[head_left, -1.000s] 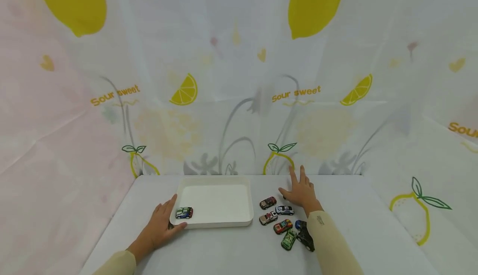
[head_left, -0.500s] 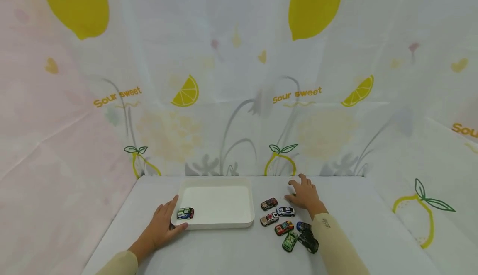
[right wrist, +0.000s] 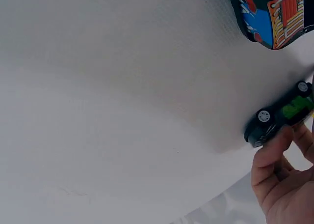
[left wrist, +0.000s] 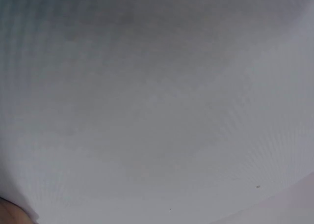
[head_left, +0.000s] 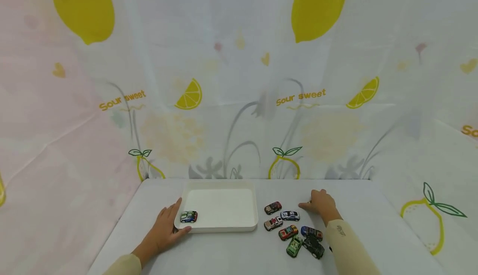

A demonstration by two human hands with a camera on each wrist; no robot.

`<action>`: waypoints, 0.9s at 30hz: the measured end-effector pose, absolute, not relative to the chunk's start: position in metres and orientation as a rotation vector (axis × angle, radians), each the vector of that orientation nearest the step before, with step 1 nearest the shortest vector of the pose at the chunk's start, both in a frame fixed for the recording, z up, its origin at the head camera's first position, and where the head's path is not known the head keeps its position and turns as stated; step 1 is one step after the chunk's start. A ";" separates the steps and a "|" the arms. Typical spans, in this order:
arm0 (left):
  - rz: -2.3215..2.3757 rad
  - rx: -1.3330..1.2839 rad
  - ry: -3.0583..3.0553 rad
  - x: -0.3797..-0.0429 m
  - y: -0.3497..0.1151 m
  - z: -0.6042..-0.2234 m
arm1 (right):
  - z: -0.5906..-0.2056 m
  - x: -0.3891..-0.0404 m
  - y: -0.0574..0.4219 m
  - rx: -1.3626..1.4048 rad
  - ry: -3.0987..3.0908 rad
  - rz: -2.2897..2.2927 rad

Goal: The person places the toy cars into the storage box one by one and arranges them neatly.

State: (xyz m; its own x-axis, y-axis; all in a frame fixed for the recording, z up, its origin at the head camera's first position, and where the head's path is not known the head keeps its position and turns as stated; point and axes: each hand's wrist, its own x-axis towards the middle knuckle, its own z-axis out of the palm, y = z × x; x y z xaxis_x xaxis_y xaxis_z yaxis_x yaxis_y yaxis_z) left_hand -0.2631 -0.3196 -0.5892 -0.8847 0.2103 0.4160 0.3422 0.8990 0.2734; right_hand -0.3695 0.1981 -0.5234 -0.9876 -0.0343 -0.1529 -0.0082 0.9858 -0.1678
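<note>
My right hand [head_left: 324,205] is beyond the group of toy cars, its fingers curled down. In the right wrist view the thumb and fingertips pinch the end of a dark toy car [right wrist: 282,111] with a green patch; in the head view the hand mostly hides it. My left hand [head_left: 164,228] rests against the front left corner of a white tray [head_left: 220,229], fingers straight along the left side and thumb along the front. One toy car [head_left: 189,216], white, green and blue, stands inside that corner. A small dark spot shows beneath the left hand, too hidden to name.
Several toy cars lie right of the tray: a dark red one [head_left: 273,208], a white one [head_left: 290,215], a red one [head_left: 288,232], a green one [head_left: 294,247] and a black one [head_left: 313,247] among them. A lemon-print curtain [head_left: 239,80] hangs behind the white table [head_left: 224,254].
My right hand has drawn back toward me, its fingers going from spread to curled onto the dark toy car. The left hand stays at the tray. The head view has shifted slightly.
</note>
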 end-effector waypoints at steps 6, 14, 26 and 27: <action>-0.506 -0.414 -2.669 -0.260 -0.311 -0.595 | -0.523 -0.365 0.200 0.003 2.978 -0.161; -0.521 -0.382 -2.697 -0.254 -0.307 -0.603 | -0.522 -0.358 0.191 0.008 2.947 -0.076; -0.487 -0.397 -2.676 -0.259 -0.317 -0.590 | -0.526 -0.361 0.198 -0.308 3.053 -0.233; -0.486 -0.391 -2.677 -0.259 -0.318 -0.589 | -0.527 -0.360 0.201 -0.333 3.068 -0.268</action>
